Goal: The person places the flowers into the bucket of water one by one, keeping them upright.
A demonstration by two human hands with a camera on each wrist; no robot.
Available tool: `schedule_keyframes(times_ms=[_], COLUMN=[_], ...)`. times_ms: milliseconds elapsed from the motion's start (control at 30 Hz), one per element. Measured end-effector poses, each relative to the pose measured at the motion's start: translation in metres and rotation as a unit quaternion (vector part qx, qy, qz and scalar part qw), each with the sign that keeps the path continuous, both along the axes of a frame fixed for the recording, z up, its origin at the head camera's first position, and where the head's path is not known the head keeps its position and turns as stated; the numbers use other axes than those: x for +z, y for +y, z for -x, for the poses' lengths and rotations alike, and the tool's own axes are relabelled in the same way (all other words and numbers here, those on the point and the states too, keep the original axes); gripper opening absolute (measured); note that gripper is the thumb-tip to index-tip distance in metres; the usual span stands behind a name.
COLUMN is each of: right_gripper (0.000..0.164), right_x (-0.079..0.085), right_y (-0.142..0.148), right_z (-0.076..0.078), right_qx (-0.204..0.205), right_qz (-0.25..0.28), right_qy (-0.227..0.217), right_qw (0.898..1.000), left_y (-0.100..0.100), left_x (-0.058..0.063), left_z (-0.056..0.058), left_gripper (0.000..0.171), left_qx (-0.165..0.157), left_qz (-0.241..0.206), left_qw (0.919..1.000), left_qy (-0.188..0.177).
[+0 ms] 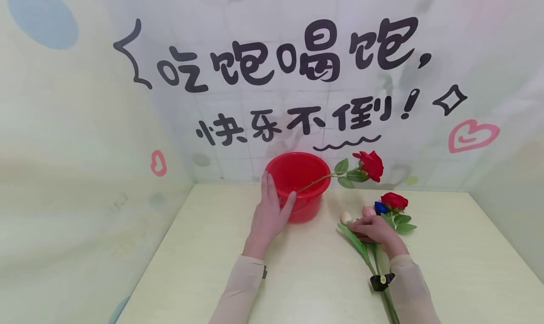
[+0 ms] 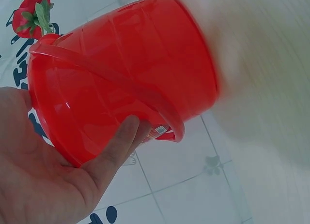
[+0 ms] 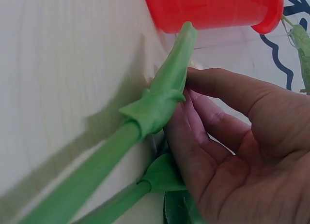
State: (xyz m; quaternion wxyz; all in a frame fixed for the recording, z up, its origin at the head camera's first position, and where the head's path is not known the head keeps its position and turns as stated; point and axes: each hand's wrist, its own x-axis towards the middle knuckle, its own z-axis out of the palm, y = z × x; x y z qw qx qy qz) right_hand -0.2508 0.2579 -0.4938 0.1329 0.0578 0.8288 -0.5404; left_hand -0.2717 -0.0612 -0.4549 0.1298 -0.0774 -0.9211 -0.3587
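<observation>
My left hand (image 1: 267, 217) rests against the near left side of a red bucket (image 1: 303, 208), fingers extended and thumb at its front. In the left wrist view the bucket's handle (image 2: 111, 79) hangs across its side. A red rose (image 1: 370, 166) leans in the bucket, its bloom beyond the right rim. My right hand (image 1: 378, 229) pinches a white tulip (image 1: 345, 217) near its green leaf (image 3: 169, 74); the fingers partly hide the grip. Beside that hand lie a pink tulip (image 1: 368, 211), a blue flower (image 1: 380, 208) and another red rose (image 1: 395, 201).
The pale wooden table (image 1: 314, 277) meets a printed wall covering (image 1: 255, 102) behind the bucket. Flower stems (image 1: 388, 302) run toward the table's front, beside the right forearm. A black wrist device (image 1: 379, 282) overlaps them.
</observation>
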Motion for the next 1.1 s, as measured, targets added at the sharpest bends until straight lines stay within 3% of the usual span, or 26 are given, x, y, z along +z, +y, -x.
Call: schedule_keyframes(times_ms=[600,800,1100], right_gripper=[0.030,0.029,0.029], right_x=[0.003,0.011,0.020], right_y=[0.003,0.004,0.004], right_z=[0.002,0.000,-0.001], right_qx=[0.002,0.002,0.006], right_qz=[0.026,0.055,0.050], right_qy=[-0.010,-0.003,0.024], right_qw=[1.000,0.998,0.998], left_y=[-0.001,-0.001,0.000], left_x=[-0.002,-0.001,0.000], left_z=[0.001,-0.001,0.000], left_gripper=[0.108,0.108,0.109], left_qx=[-0.001,-0.002,0.001], left_qz=[-0.006,-0.004,-0.006], left_qw=[1.0000,1.0000,1.0000], left_qy=[0.006,0.006,0.007])
